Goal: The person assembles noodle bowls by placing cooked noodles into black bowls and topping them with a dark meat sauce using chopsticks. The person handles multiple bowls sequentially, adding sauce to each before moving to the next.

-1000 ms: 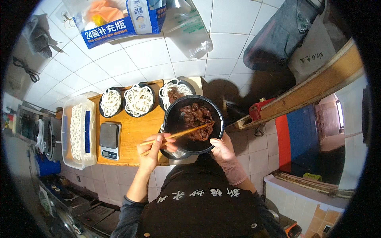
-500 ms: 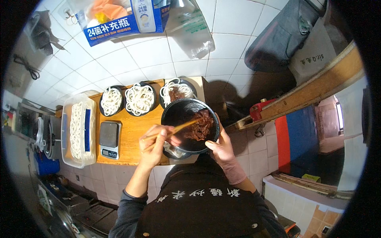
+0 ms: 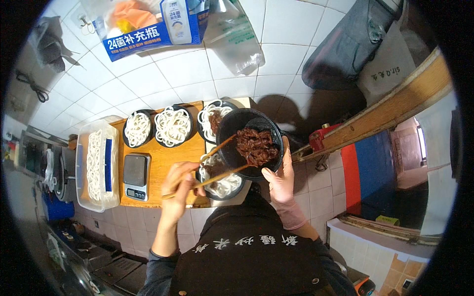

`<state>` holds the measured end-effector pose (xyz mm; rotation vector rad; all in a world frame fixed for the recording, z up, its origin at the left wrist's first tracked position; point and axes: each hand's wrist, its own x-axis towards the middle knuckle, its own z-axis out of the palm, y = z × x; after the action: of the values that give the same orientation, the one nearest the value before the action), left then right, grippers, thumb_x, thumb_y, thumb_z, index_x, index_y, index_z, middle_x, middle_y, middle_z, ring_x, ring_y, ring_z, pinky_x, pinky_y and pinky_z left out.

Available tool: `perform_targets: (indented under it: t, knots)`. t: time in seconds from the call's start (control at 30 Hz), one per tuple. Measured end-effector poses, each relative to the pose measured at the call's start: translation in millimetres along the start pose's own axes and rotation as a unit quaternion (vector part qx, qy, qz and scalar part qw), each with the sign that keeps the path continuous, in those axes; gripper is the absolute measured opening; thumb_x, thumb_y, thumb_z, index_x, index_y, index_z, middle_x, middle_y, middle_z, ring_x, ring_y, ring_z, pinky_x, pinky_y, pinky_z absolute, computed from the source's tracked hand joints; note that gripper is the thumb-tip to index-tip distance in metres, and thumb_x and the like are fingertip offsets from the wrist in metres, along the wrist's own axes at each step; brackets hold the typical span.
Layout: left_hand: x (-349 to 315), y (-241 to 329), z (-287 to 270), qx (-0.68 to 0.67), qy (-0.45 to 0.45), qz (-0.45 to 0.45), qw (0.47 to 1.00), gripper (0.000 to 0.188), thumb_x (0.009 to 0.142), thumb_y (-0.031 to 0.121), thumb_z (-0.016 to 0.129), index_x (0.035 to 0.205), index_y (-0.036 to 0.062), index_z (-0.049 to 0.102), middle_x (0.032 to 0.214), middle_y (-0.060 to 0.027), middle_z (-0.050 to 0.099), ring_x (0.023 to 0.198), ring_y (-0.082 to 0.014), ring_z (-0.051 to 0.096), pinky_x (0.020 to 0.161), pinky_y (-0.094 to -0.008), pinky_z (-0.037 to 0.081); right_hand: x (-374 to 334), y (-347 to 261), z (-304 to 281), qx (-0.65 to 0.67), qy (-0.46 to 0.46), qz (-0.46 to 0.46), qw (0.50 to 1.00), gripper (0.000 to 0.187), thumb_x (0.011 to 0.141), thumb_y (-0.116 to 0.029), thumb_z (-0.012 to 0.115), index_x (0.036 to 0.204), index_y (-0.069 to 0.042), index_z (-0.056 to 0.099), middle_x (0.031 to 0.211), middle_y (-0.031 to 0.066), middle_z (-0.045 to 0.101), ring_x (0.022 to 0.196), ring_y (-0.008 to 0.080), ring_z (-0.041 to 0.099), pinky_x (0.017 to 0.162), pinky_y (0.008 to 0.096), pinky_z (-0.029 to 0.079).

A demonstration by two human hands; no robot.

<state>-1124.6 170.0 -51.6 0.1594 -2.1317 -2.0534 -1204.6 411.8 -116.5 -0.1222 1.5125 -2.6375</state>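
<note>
My left hand (image 3: 178, 185) grips a pair of wooden chopsticks (image 3: 224, 175), spread wide apart. Their tips reach a black bowl (image 3: 245, 120), tilted toward me, with dark red-brown meat or sauce chunks (image 3: 256, 147) inside. My right hand (image 3: 282, 186), in a thin pinkish glove, grasps this bowl by its right side. Partly beneath it stand two bowls of thick white noodles, a nearer one (image 3: 224, 187) and a farther one (image 3: 207, 112). Both carry some of the brown topping. Farther left are two bowls of plain noodles, one in the middle (image 3: 173, 126) and one left (image 3: 137, 129).
A digital scale (image 3: 136, 170) rests on the wooden board (image 3: 165, 165). Left of it stands a clear plastic box (image 3: 84, 190) of noodles. Bags (image 3: 237, 52) hang on the tiled wall behind. At right a wooden beam (image 3: 380, 106) slants above the floor.
The chopsticks have opened and pulled back left from the meat. The black bowl has moved slightly right and tipped toward me, uncovering more of the nearer noodle bowl.
</note>
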Motion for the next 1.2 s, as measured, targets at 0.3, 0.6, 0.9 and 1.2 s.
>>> perform_targets:
  t: [0.3,0.6,0.9,1.2]
  knots:
    - [-4.3,-54.5,33.8,-0.234,0.191,-0.012,0.953,0.034,0.103,0.026,0.048,0.105,-0.0063,0.058,0.093,-0.0179,0.065,0.073,-0.0271,0.069,0.066,-0.0335,0.058,-17.4,4.9,21.5,0.048,-0.016,0.101,0.994,0.105,0.073,0.021,0.062,0.156,-0.014,0.008,0.151,0.0076,0.033,0.136,0.0209,0.038,0.112,0.0362,0.034]
    - [4.8,-52.3,2.5,-0.347,0.239,-0.091,0.902,0.035,0.100,0.030,0.053,0.102,-0.0043,0.061,0.085,-0.0161,0.067,0.069,-0.0239,0.070,0.065,-0.0302,0.058,-22.7,13.3,14.3,0.096,0.034,0.157,0.982,0.094,0.076,0.016,0.065,0.154,-0.009,0.018,0.146,0.0080,0.041,0.133,0.0206,0.042,0.111,0.0358,0.037]
    - [4.8,-11.3,2.4,-0.104,0.216,-0.041,0.970,0.036,0.100,0.027,0.054,0.097,-0.0076,0.063,0.081,-0.0135,0.065,0.058,-0.0209,0.065,0.053,-0.0275,0.053,-23.2,12.6,10.5,0.105,0.027,0.162,0.981,0.092,0.078,0.015,0.065,0.154,-0.008,0.018,0.145,0.0078,0.041,0.131,0.0199,0.044,0.110,0.0357,0.038]
    - [-16.3,-7.2,3.5,-0.003,0.161,-0.021,0.987,0.036,0.101,0.022,0.052,0.093,-0.0108,0.065,0.076,-0.0160,0.065,0.058,-0.0211,0.065,0.053,-0.0298,0.053,-24.9,5.9,7.4,0.075,0.006,0.120,0.990,0.097,0.076,0.016,0.065,0.154,-0.008,0.014,0.148,0.0086,0.038,0.133,0.0206,0.042,0.111,0.0362,0.036]
